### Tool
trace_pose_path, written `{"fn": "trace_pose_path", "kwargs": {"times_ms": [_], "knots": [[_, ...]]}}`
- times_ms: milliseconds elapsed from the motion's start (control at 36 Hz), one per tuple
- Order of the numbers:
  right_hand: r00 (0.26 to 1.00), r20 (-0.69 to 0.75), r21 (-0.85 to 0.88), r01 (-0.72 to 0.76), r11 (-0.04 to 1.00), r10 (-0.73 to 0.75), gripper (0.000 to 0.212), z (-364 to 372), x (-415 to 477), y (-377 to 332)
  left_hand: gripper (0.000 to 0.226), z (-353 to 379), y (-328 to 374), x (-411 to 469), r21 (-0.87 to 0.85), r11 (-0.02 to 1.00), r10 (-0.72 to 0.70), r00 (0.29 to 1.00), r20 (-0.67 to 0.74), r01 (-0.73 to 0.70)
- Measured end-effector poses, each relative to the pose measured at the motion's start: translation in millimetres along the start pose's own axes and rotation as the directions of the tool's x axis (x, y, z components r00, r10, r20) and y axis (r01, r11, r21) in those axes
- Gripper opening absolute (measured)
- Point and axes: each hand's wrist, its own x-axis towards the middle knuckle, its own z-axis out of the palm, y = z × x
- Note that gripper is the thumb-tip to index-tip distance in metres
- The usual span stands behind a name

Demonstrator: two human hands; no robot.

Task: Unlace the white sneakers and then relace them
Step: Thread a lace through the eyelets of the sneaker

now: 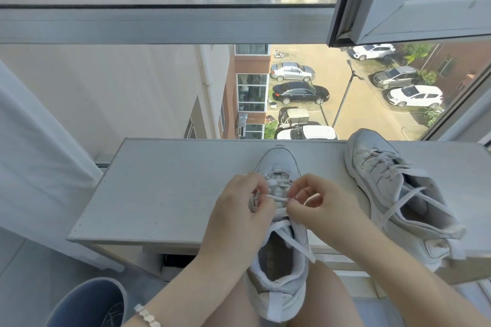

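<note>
Two white sneakers are seen on a pale, matte grey board [159, 194] beside a window. The nearer sneaker [281, 289], smooth-toed with a padded collar, is set with its heel toward the person, past the board's near edge. Faint gold print on its brown insole cannot be read. A flat woven lace [277, 198] is stretched over its tongue and pinched by the curled fingers of the left hand [239, 210] and the right hand [316, 202]. The second sneaker [385, 183], creased and loosely laced, lies apart at the right.
</note>
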Motion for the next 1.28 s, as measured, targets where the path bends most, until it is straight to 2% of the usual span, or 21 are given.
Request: {"fn": "trace_pose_path", "kwargs": {"times_ms": [83, 167, 250, 333, 444, 528, 639, 750, 833, 889, 972, 1139, 1278], "knots": [[1.000, 0.004, -0.025, 0.026, 0.999, -0.026, 0.016, 2, -1, -5, 0.026, -2, -1, 1, 0.013, 0.999, 0.035, 0.998, 0.059, -0.035], [0.997, 0.017, -0.116, 0.083, 0.990, -0.082, 0.014, 2, -3, -6, 0.028, -4, -3, 2, 0.053, 0.998, 0.022, 0.996, 0.092, -0.027], [0.989, 0.101, -0.218, 0.131, 0.967, -0.111, 0.007, -1, -7, -3, 0.028, -4, -4, 1, 0.066, 0.998, 0.018, 0.996, 0.091, -0.024], [0.980, 0.170, -0.238, 0.142, 0.961, -0.103, 0.018, -6, -9, -2, 0.030, -3, -4, 1, 0.052, 0.999, -0.018, 0.996, 0.092, 0.013], [0.985, 0.125, -0.194, 0.144, 0.970, -0.121, 0.012, -4, -12, 3, 0.028, 2, -3, -3, 0.037, 0.999, -0.039, 0.999, 0.032, 0.038], [0.990, 0.066, -0.140, 0.136, 0.981, -0.128, 0.026, 3, -18, 6, 0.028, 6, -2, -9, -0.025, 0.996, -0.084, 0.995, -0.048, 0.082], [0.999, -0.020, -0.019, 0.038, 0.999, -0.039, 0.021, 6, -21, 4, 0.036, 11, -5, -14, -0.081, 0.993, -0.098, 0.987, -0.127, 0.088], [0.998, 0.041, -0.021, -0.036, 0.999, 0.037, 0.022, 2, -19, -3, 0.045, 12, -10, -18, -0.066, 0.997, -0.050, 0.976, -0.214, 0.036], [0.993, 0.096, 0.049, -0.074, 0.996, 0.069, 0.011, -3, -15, -9, 0.049, 14, -14, -23, -0.062, 0.998, -0.021, 0.967, -0.255, 0.005], [0.988, 0.126, 0.049, -0.093, 0.994, 0.086, 0.011, -5, -10, -12, 0.048, 15, -15, -24, -0.052, 0.999, -0.011, 0.962, -0.274, -0.004], [0.986, 0.146, -0.006, -0.087, 0.996, 0.087, 0.014, -7, -2, -14, 0.047, 15, -14, -24, -0.058, 0.998, -0.039, 0.964, -0.261, 0.024], [0.972, 0.202, -0.235, -0.073, 0.969, 0.122, 0.018, -13, 10, -31, 0.044, 13, -6, -22, -0.023, 0.998, -0.063, 0.974, -0.216, 0.059], [0.948, 0.257, -0.330, -0.096, 0.939, 0.188, 0.009, -16, 22, -43, 0.046, 10, 1, -17, -0.027, 0.992, -0.124, 0.982, -0.143, 0.121]]}}
